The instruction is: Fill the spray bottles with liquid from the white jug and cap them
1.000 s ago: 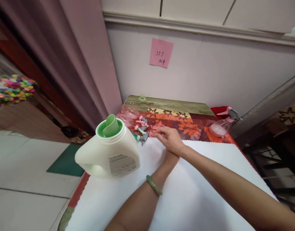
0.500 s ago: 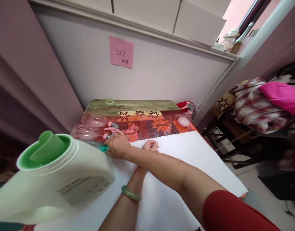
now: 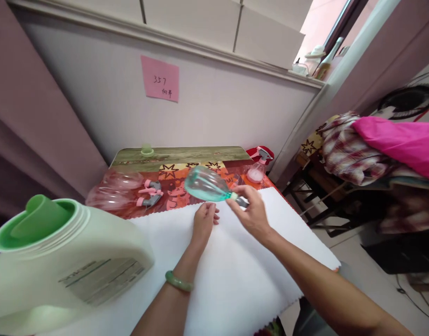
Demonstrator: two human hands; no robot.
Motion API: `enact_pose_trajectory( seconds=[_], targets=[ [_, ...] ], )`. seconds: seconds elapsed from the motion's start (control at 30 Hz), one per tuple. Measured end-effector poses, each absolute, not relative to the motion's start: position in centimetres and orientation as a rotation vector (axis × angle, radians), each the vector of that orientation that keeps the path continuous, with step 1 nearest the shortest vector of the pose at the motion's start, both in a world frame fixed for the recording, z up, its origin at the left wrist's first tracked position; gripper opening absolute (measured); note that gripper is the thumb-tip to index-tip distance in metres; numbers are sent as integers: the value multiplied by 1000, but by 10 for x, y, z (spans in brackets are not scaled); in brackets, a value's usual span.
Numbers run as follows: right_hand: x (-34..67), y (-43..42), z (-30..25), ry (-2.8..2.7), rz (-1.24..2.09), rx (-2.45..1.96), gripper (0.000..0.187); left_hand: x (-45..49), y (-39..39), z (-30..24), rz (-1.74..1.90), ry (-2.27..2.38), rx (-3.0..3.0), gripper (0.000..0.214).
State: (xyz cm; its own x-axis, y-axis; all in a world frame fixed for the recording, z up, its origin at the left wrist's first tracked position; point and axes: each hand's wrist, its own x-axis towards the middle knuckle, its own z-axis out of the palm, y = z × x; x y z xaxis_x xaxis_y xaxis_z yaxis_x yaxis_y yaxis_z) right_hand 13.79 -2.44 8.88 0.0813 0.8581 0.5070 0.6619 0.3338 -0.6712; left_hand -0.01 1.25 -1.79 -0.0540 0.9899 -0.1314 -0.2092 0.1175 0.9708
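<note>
My right hand grips a clear teal spray bottle around its neck and grey spray head. The bottle is tilted on its side above the table, its base pointing left. My left hand, below the bottle, rests over the white cloth; its fingers are loosely curled and slightly apart, with nothing seen in them. A green bangle circles that wrist. Left of my hands, two clear pink spray bottles lie on their sides, with pink-and-grey spray heads.
A large pale green jug with an open green spout stands close on the left. At the table's back sit a small green cap and, right, a spray bottle with white contents. Clothes are piled on the right.
My right hand has brought the teal spray bottle from the left side to the right, uncrossing my arms. My left hand's fingers have loosened. The view has shifted slightly right.
</note>
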Motion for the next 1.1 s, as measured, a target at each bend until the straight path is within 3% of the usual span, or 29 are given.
enact_pose_trajectory(
  seconds=[0.27, 0.4, 0.47, 0.6, 0.7, 0.83, 0.97, 1.1],
  targets=[
    [251, -78, 94, -1528, 124, -1659, 29, 12, -12, 34, 1346, 1182, 1387, 39],
    [254, -87, 105, -1613, 166, -1628, 29, 35, -34, 51, 1206, 1008, 1921, 87],
    [251, -89, 113, -1621, 314, -1635, 31, 42, -47, 48, 1136, 942, 2163, 102],
    [251, -93, 129, -1542, 745, -1497, 40, 42, -69, 30, 1258, 1155, 2330, 84],
    [260, -92, 129, -1304, 899, -1248, 55, 41, -85, 28, 1368, 1429, 2090, 89],
    [260, -91, 105, -1069, 968, -1190, 50, 54, -106, 42, 1279, 1592, 1756, 91],
    [238, -106, 84, -1180, 1398, -1052, 52, 74, -120, 54, 1204, 1615, 1703, 82],
    [222, -118, 91, -984, 1352, -1050, 60, 87, -124, 54, 1228, 1758, 1796, 85]
  ],
)
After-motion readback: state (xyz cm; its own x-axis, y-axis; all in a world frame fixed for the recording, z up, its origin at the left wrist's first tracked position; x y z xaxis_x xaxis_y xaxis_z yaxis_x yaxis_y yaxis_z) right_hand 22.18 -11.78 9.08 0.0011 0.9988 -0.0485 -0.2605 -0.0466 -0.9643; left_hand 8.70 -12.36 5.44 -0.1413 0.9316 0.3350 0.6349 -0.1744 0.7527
